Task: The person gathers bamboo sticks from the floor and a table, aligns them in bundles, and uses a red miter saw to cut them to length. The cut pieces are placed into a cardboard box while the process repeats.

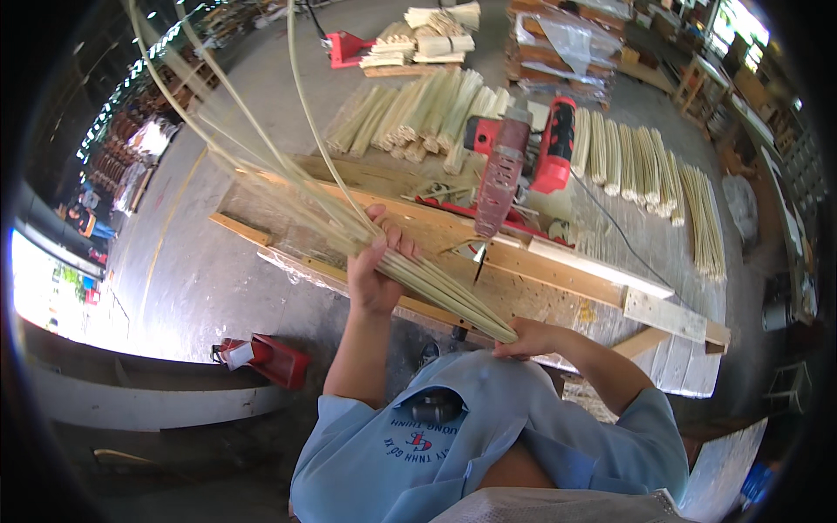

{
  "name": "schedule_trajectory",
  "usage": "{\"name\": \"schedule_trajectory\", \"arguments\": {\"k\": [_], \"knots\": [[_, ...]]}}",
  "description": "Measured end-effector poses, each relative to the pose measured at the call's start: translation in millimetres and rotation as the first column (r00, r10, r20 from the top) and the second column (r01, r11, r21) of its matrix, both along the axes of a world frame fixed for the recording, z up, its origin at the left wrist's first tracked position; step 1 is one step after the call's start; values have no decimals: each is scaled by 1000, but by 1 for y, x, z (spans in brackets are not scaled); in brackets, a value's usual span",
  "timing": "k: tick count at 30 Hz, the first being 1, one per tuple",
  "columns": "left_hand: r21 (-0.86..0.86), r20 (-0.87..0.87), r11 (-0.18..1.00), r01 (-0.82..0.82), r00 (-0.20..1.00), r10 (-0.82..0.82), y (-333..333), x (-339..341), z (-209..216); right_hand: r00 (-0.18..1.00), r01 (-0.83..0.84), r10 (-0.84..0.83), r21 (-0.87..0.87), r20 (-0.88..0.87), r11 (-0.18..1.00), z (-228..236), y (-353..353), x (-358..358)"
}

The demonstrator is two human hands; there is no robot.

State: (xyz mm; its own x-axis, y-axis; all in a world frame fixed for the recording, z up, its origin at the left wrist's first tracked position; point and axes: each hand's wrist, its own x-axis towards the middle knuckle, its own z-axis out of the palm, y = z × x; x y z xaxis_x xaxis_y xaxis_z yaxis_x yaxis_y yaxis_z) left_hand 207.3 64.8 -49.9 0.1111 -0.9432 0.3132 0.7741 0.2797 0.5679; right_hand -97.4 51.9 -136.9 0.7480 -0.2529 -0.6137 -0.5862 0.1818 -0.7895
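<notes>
A bundle of long, thin, pale canes (pixel 445 292) slants across in front of my body. My left hand (pixel 377 266) is closed around its middle, with the thumb on top. Beyond that hand the far ends fan out and bend up to the upper left, some smeared by motion. My right hand (pixel 528 338) is at the near end of the bundle, its fingers closed about the evened cane ends. Just past the bundle stands a red miter saw (pixel 501 179) with a black and red handle, its blade low near a wooden fence.
The saw sits on a wooden workbench (pixel 602 314) with rails and a long trough. Cane bundles (pixel 427 109) lie behind it, more (pixel 628 166) to the right. A cable (pixel 623 235) crosses the bench. A red container (pixel 281 362) stands on the floor at left.
</notes>
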Motion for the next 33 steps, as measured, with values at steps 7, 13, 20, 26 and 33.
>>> {"name": "schedule_trajectory", "arguments": {"k": [7, 13, 20, 26, 33], "knots": [[-19, 364, 949, -314, 882, 299, -7, -38, 98, 826, 376, -170, -300, 538, 877, 22, -22, 80], [-119, 680, 894, -432, 621, 390, 17, -75, 154, 614, 718, -393, -278, 685, 638, 92, -7, 131], [-181, 815, 931, -316, 482, 322, 2, -88, 62, 427, 769, -189, -245, 884, 591, -2, -24, 131], [-280, 813, 918, -282, 439, 383, 15, -83, 96, 542, 590, -180, -220, 821, 777, -14, -23, 130], [-212, 819, 930, -301, 465, 337, 24, -83, 45, 486, 587, -204, -145, 850, 796, -28, -18, 139]]}}
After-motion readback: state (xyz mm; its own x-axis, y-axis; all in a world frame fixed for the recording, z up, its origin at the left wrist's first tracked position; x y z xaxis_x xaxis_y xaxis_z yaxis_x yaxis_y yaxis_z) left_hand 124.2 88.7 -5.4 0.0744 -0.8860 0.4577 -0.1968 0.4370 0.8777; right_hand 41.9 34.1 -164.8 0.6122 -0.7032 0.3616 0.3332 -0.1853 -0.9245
